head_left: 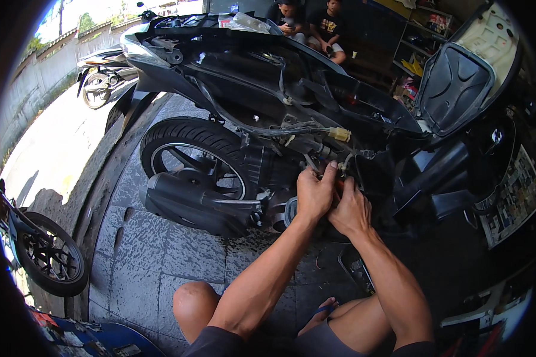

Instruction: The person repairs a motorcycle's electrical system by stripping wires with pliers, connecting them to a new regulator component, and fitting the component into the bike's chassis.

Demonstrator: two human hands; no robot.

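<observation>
A black scooter (238, 89) stands side-on before me, its side panels off and its wiring bare. My left hand (314, 193) is closed at the exposed middle of the frame, thumb pointing up. Right beside it, my right hand (351, 209) is closed too, its fingers meeting those of the left. A bit of orange-red shows between them, but the fingers cover most of what they hold. Just above the hands runs a cable harness (262, 128) with a yellowish connector (340, 134). The rear wheel (187, 152) and black engine cover (181, 199) lie to their left.
The raised seat (458, 83) stands open at the upper right. A tray (356, 271) sits on the tiled floor (137, 256) near my foot. Other motorcycles (50, 253) are at the left. Two people (327, 30) sit at the back, beside shelves (420, 41).
</observation>
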